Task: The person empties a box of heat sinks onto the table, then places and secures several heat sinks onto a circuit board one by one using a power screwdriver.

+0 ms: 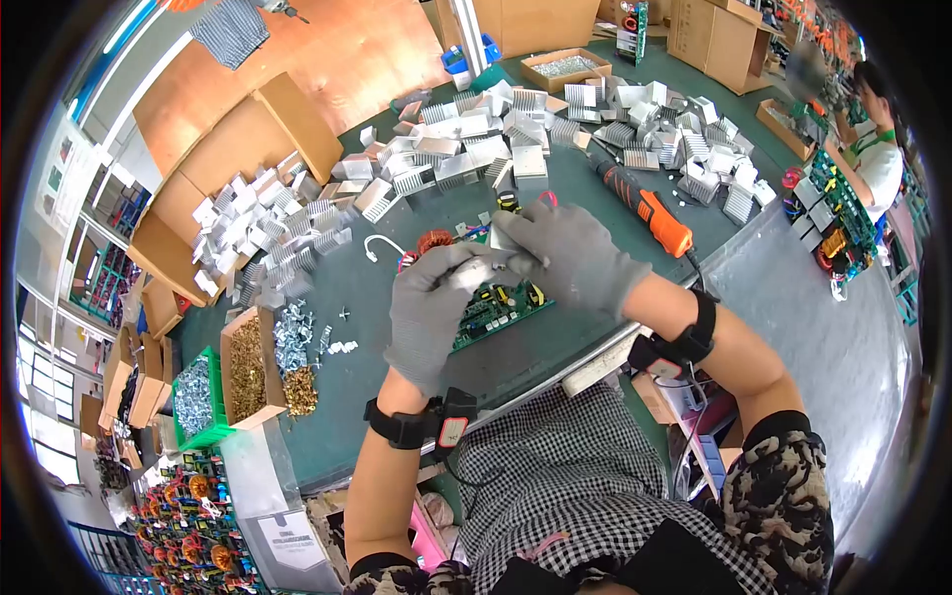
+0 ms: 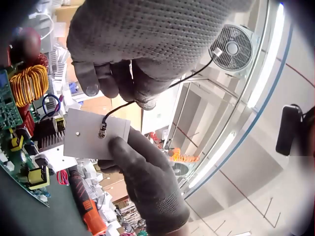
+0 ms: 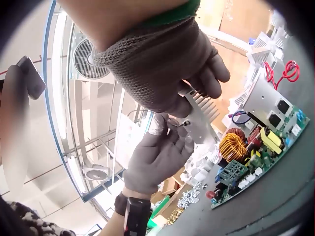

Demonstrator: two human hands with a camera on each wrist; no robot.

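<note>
One finned heatsink (image 2: 86, 142), between right fingers (image 2: 125, 152), wire (image 2: 114, 109) at left fingers (image 2: 144, 93)

We can make out no word, brand or number for certain. The white sheet (image 1: 288, 540) at the lower left of the head view bears a dark printed heading and smaller lines — all too blurred for us to read. The red-edged labels on the left wrist device (image 1: 457, 404) and right wrist device (image 1: 645, 352) carry marks — also illegible to us.
</note>
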